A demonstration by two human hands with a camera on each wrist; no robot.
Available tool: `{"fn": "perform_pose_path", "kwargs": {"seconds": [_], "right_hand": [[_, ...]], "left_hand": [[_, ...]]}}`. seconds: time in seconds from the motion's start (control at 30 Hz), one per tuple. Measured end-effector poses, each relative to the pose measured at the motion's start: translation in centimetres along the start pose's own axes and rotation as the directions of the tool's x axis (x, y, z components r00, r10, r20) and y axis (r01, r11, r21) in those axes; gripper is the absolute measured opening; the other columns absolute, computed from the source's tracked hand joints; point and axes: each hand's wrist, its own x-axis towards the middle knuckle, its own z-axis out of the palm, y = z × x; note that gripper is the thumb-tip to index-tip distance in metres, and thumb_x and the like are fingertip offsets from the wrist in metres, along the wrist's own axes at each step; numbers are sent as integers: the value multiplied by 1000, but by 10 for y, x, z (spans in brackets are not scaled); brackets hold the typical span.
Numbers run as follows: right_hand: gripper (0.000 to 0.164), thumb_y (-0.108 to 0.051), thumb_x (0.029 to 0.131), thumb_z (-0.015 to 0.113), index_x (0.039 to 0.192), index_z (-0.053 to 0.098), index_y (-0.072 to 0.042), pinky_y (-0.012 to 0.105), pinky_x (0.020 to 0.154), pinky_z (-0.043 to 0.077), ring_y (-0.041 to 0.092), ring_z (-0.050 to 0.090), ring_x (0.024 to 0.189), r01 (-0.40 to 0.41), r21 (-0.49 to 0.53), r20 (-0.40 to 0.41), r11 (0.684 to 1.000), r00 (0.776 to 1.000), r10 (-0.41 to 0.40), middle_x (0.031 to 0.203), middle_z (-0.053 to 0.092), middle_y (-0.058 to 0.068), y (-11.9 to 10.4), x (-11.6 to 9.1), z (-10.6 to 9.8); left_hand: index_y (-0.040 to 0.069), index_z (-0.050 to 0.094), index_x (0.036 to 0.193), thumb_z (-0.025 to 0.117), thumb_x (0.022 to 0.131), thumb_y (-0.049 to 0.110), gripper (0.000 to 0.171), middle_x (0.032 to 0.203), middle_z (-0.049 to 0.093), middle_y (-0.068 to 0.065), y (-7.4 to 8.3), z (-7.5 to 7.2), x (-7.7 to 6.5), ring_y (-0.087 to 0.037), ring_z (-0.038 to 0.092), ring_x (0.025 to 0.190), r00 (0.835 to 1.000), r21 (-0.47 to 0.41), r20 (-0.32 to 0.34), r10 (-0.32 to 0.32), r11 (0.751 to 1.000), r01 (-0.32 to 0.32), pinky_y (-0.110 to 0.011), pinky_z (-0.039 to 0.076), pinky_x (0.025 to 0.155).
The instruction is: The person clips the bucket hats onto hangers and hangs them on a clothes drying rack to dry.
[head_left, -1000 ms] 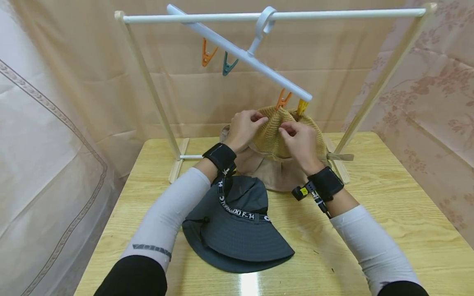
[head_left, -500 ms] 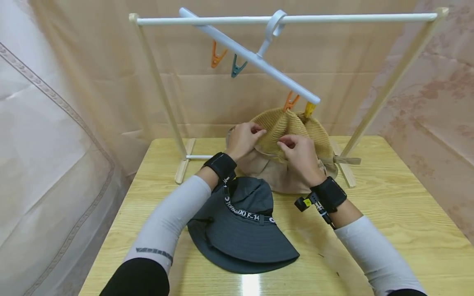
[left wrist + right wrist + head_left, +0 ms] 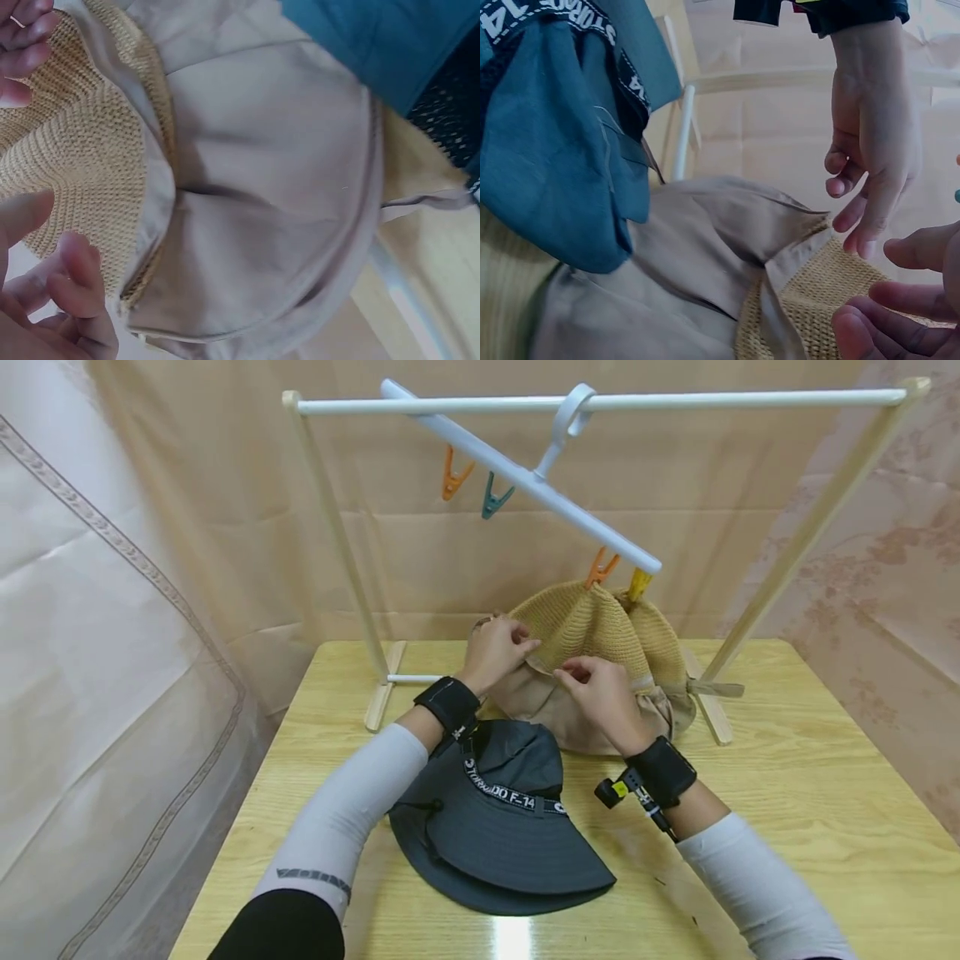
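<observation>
A tan woven hat [image 3: 577, 627] with a beige cloth brim [image 3: 262, 180] hangs by its top from an orange clip [image 3: 602, 568] and a yellow clip [image 3: 640, 584]. These clips are on the lower end of a tilted pale blue hanger [image 3: 525, 479]. My left hand [image 3: 497, 652] is in front of the hat's left side, its fingers loosely bent and holding nothing. Close to the lower front of the weave is my right hand [image 3: 606, 700], also holding nothing, thumb and fingers apart in the right wrist view. Whether either hand touches the hat, I cannot tell.
A dark bucket hat [image 3: 502, 827] with a lettered band lies on the wooden table [image 3: 787, 793], below my forearms. The hanger hooks over the white bar [image 3: 712, 399] of a rack. Another orange clip [image 3: 454, 475] and a teal clip [image 3: 495, 497] hang from its upper left half.
Both hands have moved down from the upper part of the tan hat, the right one further. The hat still hangs from its two clips. The head view has shifted slightly.
</observation>
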Motion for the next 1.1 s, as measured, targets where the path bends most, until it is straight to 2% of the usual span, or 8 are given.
{"fn": "perform_pose_path", "kwargs": {"seconds": [0.2, 0.33, 0.6, 0.7, 0.8, 0.87, 1.0, 1.1], "right_hand": [[27, -25, 95, 65, 102, 74, -1, 39, 66, 51, 26, 66, 74, -30, -12, 36, 999, 999, 31, 85, 72, 15, 1, -9, 9], [25, -25, 93, 66, 102, 74, -2, 36, 63, 49, 25, 64, 69, -29, -17, 57, 999, 998, 30, 83, 72, 14, 0, -13, 15], [24, -21, 92, 68, 100, 73, 1, 39, 64, 51, 28, 66, 71, -45, -28, 70, 999, 996, 47, 83, 72, 17, 3, -19, 23], [24, -22, 91, 68, 97, 74, 0, 39, 64, 50, 26, 65, 69, -44, -33, 83, 998, 995, 46, 79, 71, 15, 4, -22, 28], [24, -23, 91, 69, 95, 74, 0, 37, 63, 49, 25, 64, 67, -38, -34, 92, 999, 995, 41, 77, 71, 14, 6, -25, 33], [23, -22, 90, 70, 95, 74, 0, 35, 60, 48, 23, 63, 64, -42, -30, 101, 999, 994, 44, 76, 71, 13, 8, -27, 36], [22, -22, 90, 70, 94, 75, -2, 30, 56, 44, 18, 61, 61, -62, -31, 117, 998, 991, 65, 76, 71, 12, 11, -32, 40], [24, -25, 90, 71, 96, 75, -3, 30, 57, 45, 19, 62, 63, -75, -40, 135, 996, 988, 80, 78, 72, 12, 12, -34, 45]], "left_hand": [[12, 75, 104, 68, 92, 32, 25, 97, 73, -4, -11, 4, -12, -18, 67, 88, 998, -28, 56, -4, 1000, 6, -33, 53, 78], [12, 75, 104, 70, 90, 33, 26, 97, 73, -4, -16, 5, -18, -18, 66, 88, 997, 8, 63, -40, 999, 40, -33, 52, 77], [12, 74, 108, 70, 90, 35, 29, 100, 72, -3, -19, 10, -23, -18, 66, 88, 988, 6, 132, -76, 997, 75, -33, 52, 73], [13, 75, 95, 70, 90, 35, 23, 79, 65, 1, -23, 12, -27, -14, 58, 69, 991, -16, 119, -57, 998, 60, -27, 43, 59], [12, 69, 78, 69, 91, 37, 28, 64, 53, 3, -27, 15, -33, -12, 47, 57, 994, -41, 100, -32, 998, 36, -25, 33, 52], [12, 70, 78, 67, 92, 38, 30, 67, 59, 2, -29, 17, -36, -13, 51, 58, 994, -24, 102, -35, 999, 38, -25, 37, 53], [11, 76, 104, 66, 93, 37, 30, 103, 74, -5, -32, 22, -40, -19, 67, 83, 986, 49, 148, -76, 996, 70, -31, 53, 71], [11, 75, 105, 68, 92, 35, 28, 106, 74, -5, -38, 24, -43, -21, 69, 86, 981, 86, 167, -96, 993, 83, -33, 54, 75]]}}
